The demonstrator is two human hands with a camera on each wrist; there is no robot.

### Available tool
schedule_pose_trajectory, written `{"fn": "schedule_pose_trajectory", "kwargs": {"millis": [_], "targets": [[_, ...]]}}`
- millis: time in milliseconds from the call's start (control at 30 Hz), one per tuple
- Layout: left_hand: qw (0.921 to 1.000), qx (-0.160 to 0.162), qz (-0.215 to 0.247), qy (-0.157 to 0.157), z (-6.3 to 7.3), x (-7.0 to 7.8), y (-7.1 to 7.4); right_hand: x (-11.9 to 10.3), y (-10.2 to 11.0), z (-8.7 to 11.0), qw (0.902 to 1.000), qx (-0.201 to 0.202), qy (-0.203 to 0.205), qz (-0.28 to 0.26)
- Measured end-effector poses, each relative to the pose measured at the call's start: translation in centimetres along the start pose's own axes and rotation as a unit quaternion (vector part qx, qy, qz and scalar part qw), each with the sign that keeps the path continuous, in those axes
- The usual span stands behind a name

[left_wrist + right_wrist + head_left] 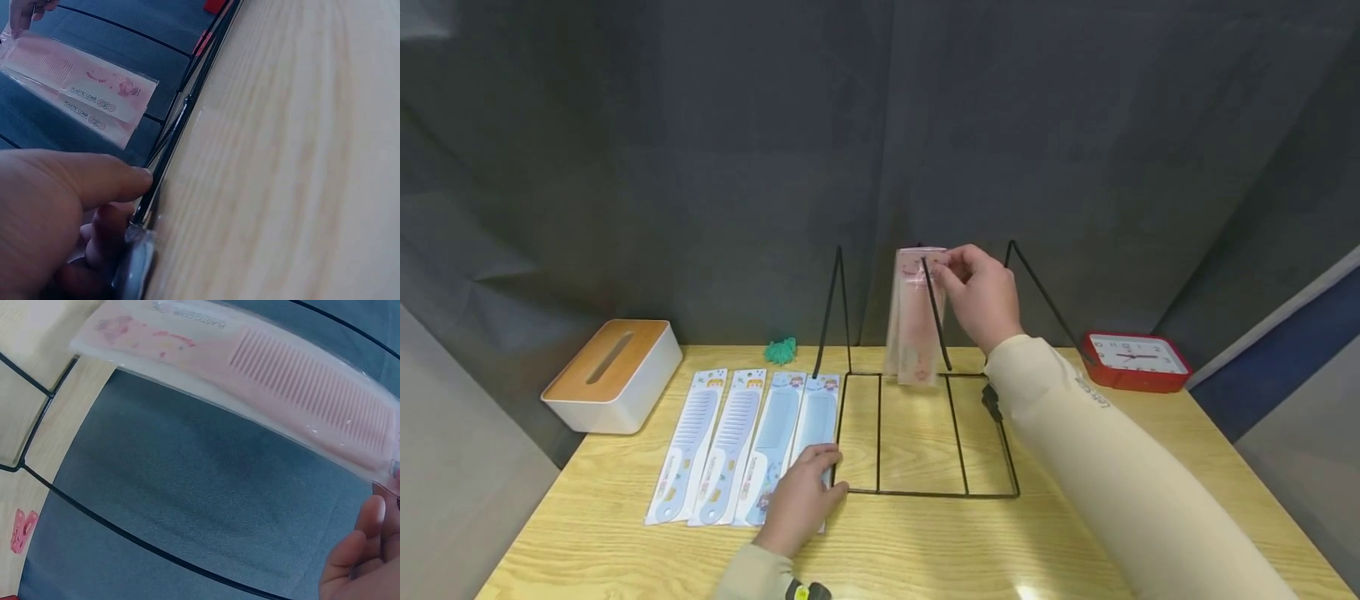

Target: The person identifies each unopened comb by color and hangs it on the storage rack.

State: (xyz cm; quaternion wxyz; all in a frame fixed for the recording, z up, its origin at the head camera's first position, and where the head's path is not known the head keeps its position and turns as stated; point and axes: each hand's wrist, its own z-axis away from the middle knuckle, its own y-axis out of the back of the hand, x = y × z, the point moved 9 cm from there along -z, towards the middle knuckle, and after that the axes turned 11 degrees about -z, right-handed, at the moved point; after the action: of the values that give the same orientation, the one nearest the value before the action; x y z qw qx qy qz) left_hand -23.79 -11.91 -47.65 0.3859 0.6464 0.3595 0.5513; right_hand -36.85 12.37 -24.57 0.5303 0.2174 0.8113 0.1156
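A black wire rack stands on the table, with three upright prongs at its back. At the middle prong, my right hand pinches the top corner of a pink packaged comb. Two such pink packs overlap there in the left wrist view, printed "PLASTIC COMB". My left hand grips the rack's left side bar between thumb and curled fingers, above the lower end of the rightmost blue comb pack.
More blue comb packs lie in a row left of the rack. Behind them are a wooden-lidded tissue box and a green tangle of string. A red clock sits at the back right, and a pink clip lies beyond the rack.
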Motion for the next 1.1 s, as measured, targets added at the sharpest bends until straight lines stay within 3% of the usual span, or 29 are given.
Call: {"fn": "schedule_pose_trajectory", "kwargs": {"millis": [400, 667, 900, 1000, 1100], "targets": [[1.0, 0.001, -0.001, 0.0, -0.3, 0.1, 0.0, 1.7, 0.1, 1.6, 0.9999, -0.002, -0.003, -0.015], [1.0, 0.001, -0.004, 0.0, -0.3, 0.1, 0.1, 3.4, -0.9, 4.7, 0.9975, -0.037, 0.017, -0.058], [0.9998, 0.012, -0.013, -0.011, -0.4, 0.1, 0.2, 5.3, -0.4, 7.8, 0.9955, -0.044, 0.016, -0.082], [0.9997, 0.014, -0.017, -0.007, -0.3, 0.2, 0.3, 6.8, -0.5, 9.2, 0.9945, -0.068, -0.003, -0.079], [0.9997, 0.021, -0.015, -0.005, -0.3, 0.2, 0.6, 8.2, -1.3, 10.8, 0.9897, -0.122, -0.02, -0.073]]}}
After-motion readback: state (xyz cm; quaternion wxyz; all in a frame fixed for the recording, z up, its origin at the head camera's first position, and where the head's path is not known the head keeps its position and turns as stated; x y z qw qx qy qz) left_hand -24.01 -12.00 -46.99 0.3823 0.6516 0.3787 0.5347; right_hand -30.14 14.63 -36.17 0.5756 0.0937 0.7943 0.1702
